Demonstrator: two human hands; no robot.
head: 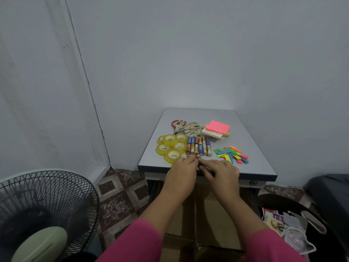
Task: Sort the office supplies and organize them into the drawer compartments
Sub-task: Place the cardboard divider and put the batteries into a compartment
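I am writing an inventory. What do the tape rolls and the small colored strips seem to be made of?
Tape rolls: likely clear plastic film, glossy and yellowish see-through, wound on white cores, maybe cardboard. Colored strips: probably paper, flat, matte, in neon colors; possibly thin plastic.

A small grey table (251, 148) stands against the wall. On it lie tape rolls (171, 146), scissors (186, 127), batteries (198, 147), sticky-note pads (217, 129) and coloured paper strips (231, 154).
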